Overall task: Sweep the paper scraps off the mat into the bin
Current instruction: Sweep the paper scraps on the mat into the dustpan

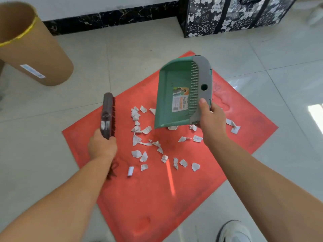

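A red mat [157, 198] lies on the tiled floor with several white paper scraps [139, 152] strewn over its middle. My left hand [102, 145] grips a dark brown brush [107, 114] at the mat's left edge, bristles pointing right toward the scraps. My right hand [211, 117] holds a green dustpan [176, 95] with a grey back rim, lifted above the mat's far part and tilted, its inside bare of scraps. A brown cardboard cylinder bin [35, 48] with a yellow rim band stands on the floor at the far left.
A black bag with white bear print [227, 14] stands at the far right against a wall with black marble skirting [108, 20]. My white shoe [232, 231] shows at the bottom right, on grey floor tiles.
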`<state>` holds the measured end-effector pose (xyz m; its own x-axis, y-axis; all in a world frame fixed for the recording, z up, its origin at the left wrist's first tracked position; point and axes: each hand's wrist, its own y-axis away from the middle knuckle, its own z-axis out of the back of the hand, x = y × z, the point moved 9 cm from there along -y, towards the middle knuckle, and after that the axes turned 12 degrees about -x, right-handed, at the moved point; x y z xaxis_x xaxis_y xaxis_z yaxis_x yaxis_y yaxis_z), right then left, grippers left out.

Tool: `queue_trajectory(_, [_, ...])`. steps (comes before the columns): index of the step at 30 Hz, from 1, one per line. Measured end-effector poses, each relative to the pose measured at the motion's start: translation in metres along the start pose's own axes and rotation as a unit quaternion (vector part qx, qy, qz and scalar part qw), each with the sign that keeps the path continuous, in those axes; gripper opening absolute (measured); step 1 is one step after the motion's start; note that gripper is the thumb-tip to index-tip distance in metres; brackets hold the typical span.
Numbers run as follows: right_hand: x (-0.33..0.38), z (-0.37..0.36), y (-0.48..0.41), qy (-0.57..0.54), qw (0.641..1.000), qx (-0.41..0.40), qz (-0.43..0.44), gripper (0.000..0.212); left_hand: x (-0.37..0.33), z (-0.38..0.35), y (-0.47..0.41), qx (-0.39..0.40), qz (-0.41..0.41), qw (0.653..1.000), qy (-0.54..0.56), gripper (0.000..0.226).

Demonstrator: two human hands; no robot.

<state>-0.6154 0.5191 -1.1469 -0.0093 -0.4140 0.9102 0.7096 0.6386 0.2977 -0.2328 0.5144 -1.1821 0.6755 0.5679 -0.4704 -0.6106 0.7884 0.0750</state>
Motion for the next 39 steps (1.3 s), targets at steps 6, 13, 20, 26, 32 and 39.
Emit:
queue_trajectory(6, [-0.024,0.011,-0.011,-0.015,0.999,-0.001,-0.035,0.047,-0.026,-0.03,-0.006,0.084,-0.051,0.995,-0.012,0.024])
queue_trajectory(13, [-0.038,0.021,-0.019,-0.094,0.991,-0.023,-0.091,0.02,-0.039,-0.061,0.04,0.153,-0.058,0.987,0.004,0.033])
queue_trajectory(20, [-0.039,0.033,-0.017,-0.082,0.993,-0.028,-0.078,0.019,-0.042,-0.05,0.059,0.135,-0.118,0.984,0.006,0.035])
queue_trajectory(26, [-0.041,0.037,-0.015,-0.095,0.991,-0.028,-0.091,0.018,-0.012,-0.015,0.038,0.027,-0.068,0.997,0.018,0.035])
queue_trajectory(32, [-0.032,0.031,-0.009,-0.059,0.996,-0.022,-0.066,0.028,0.043,-0.009,0.041,0.024,0.058,0.998,-0.018,0.028])
queue_trajectory(39, [-0.032,0.023,0.002,-0.001,1.0,-0.013,-0.021,0.029,0.011,-0.056,0.093,0.087,0.122,0.986,0.079,0.038])
